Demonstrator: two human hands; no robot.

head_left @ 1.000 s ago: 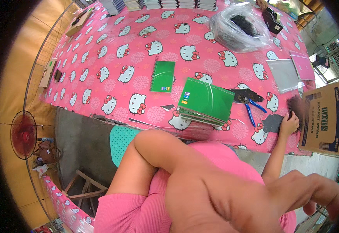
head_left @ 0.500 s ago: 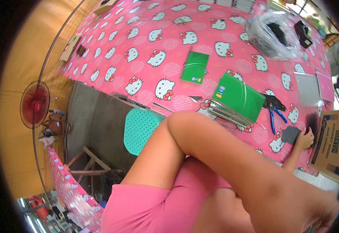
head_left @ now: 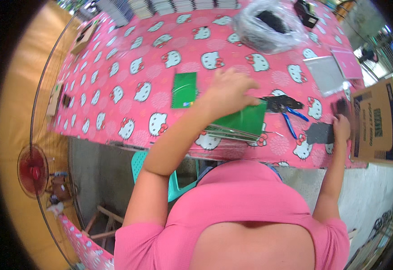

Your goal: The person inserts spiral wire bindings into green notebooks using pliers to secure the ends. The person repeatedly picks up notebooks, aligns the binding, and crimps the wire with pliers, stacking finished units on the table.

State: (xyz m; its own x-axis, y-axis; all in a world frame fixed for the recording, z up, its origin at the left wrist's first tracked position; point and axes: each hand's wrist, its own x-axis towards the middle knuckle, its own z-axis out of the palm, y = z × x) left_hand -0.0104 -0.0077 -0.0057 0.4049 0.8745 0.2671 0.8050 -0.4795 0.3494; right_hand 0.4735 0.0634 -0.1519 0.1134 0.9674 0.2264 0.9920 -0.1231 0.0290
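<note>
Pink patterned table (head_left: 131,110) under green notebooks (head_left: 239,122), dark sheet (head_left: 320,133), blue-handled pliers (head_left: 288,124)

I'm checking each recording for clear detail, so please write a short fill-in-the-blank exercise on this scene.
The left hand partly hides a notebook stack whose top cover is ____.
The pliers have ____ handles.
The cardboard box stands to the ____ of the right hand.

Missing words: green; blue; right.

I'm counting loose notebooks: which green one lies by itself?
The leftmost green notebook, lying singly on the pink tablecloth; the other green notebook tops a stack, with the left hand over it.
</note>
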